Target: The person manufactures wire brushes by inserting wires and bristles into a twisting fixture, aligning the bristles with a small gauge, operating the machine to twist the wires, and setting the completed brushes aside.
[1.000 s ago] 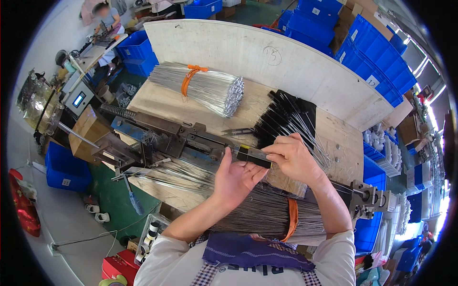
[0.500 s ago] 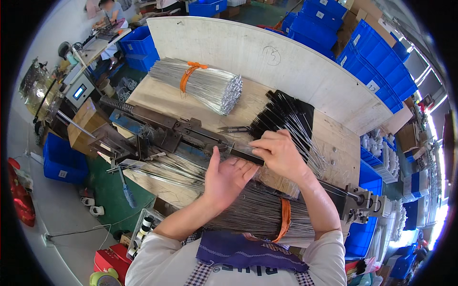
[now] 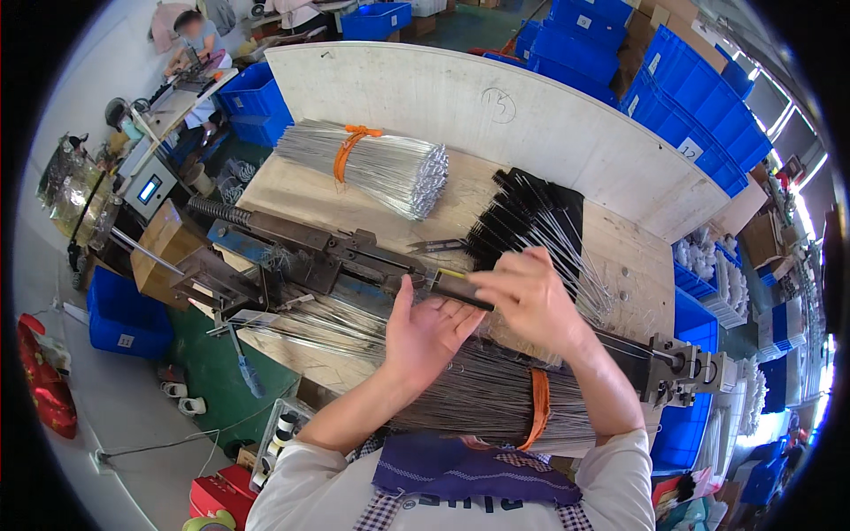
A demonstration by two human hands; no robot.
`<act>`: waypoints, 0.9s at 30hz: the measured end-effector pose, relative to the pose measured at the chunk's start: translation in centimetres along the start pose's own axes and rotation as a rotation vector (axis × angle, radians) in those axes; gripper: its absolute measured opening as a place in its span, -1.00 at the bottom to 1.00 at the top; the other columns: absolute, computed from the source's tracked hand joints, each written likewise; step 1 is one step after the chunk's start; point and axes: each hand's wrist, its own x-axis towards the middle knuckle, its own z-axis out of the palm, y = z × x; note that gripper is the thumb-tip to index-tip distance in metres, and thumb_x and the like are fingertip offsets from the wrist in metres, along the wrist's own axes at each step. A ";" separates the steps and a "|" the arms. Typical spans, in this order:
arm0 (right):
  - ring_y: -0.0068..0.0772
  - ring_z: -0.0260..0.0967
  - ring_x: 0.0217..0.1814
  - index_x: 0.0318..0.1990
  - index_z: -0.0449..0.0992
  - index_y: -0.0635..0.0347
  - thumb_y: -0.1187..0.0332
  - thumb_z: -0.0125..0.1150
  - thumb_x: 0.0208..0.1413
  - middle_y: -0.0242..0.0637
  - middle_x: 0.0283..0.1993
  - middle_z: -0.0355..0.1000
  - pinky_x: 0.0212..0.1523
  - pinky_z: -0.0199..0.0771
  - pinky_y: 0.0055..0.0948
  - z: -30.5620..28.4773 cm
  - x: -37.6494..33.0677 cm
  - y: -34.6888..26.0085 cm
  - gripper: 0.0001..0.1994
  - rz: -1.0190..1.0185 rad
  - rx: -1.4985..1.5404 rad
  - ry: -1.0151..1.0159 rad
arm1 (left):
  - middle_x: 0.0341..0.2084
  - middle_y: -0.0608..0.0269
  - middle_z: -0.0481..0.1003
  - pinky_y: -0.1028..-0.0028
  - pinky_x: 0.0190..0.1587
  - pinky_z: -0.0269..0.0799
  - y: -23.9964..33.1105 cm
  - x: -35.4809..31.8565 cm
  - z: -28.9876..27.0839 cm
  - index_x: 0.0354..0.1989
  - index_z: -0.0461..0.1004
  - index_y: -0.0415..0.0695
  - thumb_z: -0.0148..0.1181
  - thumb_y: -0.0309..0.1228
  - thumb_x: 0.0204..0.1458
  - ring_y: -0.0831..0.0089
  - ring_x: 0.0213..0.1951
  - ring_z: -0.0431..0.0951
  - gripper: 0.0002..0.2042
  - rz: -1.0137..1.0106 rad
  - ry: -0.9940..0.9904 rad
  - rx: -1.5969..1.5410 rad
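My left hand (image 3: 423, 334) is palm up with its fingers stretched out, beside the dark bar-shaped channel (image 3: 462, 288) of a long metal machine (image 3: 310, 241). My right hand (image 3: 536, 296) is at the channel's right end, thumb and fingers pinched together and slightly blurred. Whatever lies in that pinch is too small to make out. A thin yellowish strip (image 3: 452, 273) shows along the channel's far edge. Beyond my right hand, black-bristled wire brushes (image 3: 522, 212) are piled on a black sheet. Pliers (image 3: 440, 245) lie left of them.
A bundle of silver wires (image 3: 390, 173) tied with orange lies at the far left of the table. Another wire bundle (image 3: 487, 398) lies close to my body. A pale board (image 3: 443, 93) edges the table's far side. Blue crates (image 3: 699, 115) stand beyond. A person (image 3: 199, 44) sits far left.
My right hand has moved slightly and is more blurred. The yellowish strip at the channel now shows more plainly. My left hand stays flat beside it; the whole view has shifted a little.
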 end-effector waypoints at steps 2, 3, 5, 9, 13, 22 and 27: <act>-0.37 0.37 -0.34 -0.24 0.62 0.11 0.40 0.27 -0.05 -0.38 -0.48 0.30 -0.03 0.19 -0.30 0.8 -0.8 -1.3 -0.82 -0.117 -0.074 0.031 | 0.09 -0.09 0.33 0.26 0.31 0.19 -0.4 0.0 -0.5 0.17 0.18 -0.44 -0.23 0.24 0.20 0.18 0.19 0.33 -0.19 -0.012 -0.018 -0.023; -0.35 0.37 -0.35 -0.26 0.62 0.09 0.39 0.26 0.01 -0.38 -0.48 0.33 -0.04 0.20 -0.30 1.4 -0.7 -1.1 -0.87 -0.088 -0.113 0.042 | 0.12 -0.09 0.32 0.26 0.31 0.19 -0.4 0.0 -0.2 0.18 0.16 -0.45 -0.24 0.24 0.20 0.17 0.20 0.32 -0.18 0.010 -0.006 -0.028; -0.34 0.37 -0.35 -0.26 0.62 0.08 0.38 0.26 0.02 -0.38 -0.47 0.34 -0.04 0.20 -0.30 0.1 -0.1 -0.2 -0.87 -0.011 -0.056 0.043 | 0.14 -0.10 0.30 0.27 0.31 0.19 -0.5 0.0 0.5 0.19 0.14 -0.45 -0.24 0.24 0.20 0.17 0.21 0.31 -0.18 0.028 0.003 -0.034; -0.35 0.33 -0.42 -0.23 0.63 0.14 0.41 0.30 0.00 -0.37 -0.52 0.34 -0.07 0.19 -0.34 -1.1 0.2 1.6 -0.84 0.059 0.031 0.029 | 0.16 -0.10 0.29 0.28 0.30 0.20 -0.4 -0.1 0.6 0.21 0.13 -0.46 -0.25 0.23 0.21 0.16 0.22 0.31 -0.18 0.048 -0.014 -0.045; -0.38 0.39 -0.33 -0.29 0.64 0.11 0.39 0.26 -0.01 -0.38 -0.45 0.41 0.00 0.18 -0.34 -0.5 -0.2 1.4 -0.88 0.076 0.022 -0.042 | 0.16 -0.10 0.29 0.28 0.30 0.18 -0.5 0.3 0.2 0.21 0.14 -0.45 -0.24 0.23 0.21 0.16 0.22 0.30 -0.18 0.044 -0.047 -0.016; -0.38 0.38 -0.34 -0.31 0.66 0.10 0.45 0.28 -0.07 -0.38 -0.45 0.40 -0.02 0.18 -0.35 -0.1 -0.6 1.0 -0.86 0.020 -0.046 -0.038 | 0.14 -0.09 0.31 0.27 0.31 0.18 -0.3 0.2 0.2 0.20 0.15 -0.45 -0.20 0.23 0.20 0.18 0.22 0.29 -0.18 0.022 -0.022 -0.003; -0.38 0.36 -0.35 -0.30 0.63 0.10 0.41 0.29 -0.04 -0.39 -0.45 0.36 -0.04 0.19 -0.35 -0.7 -0.5 0.0 -0.87 0.011 -0.035 0.032 | 0.14 -0.10 0.31 0.26 0.31 0.17 -0.2 0.0 0.4 0.18 0.17 -0.46 -0.20 0.22 0.20 0.17 0.22 0.30 -0.20 0.029 -0.015 -0.013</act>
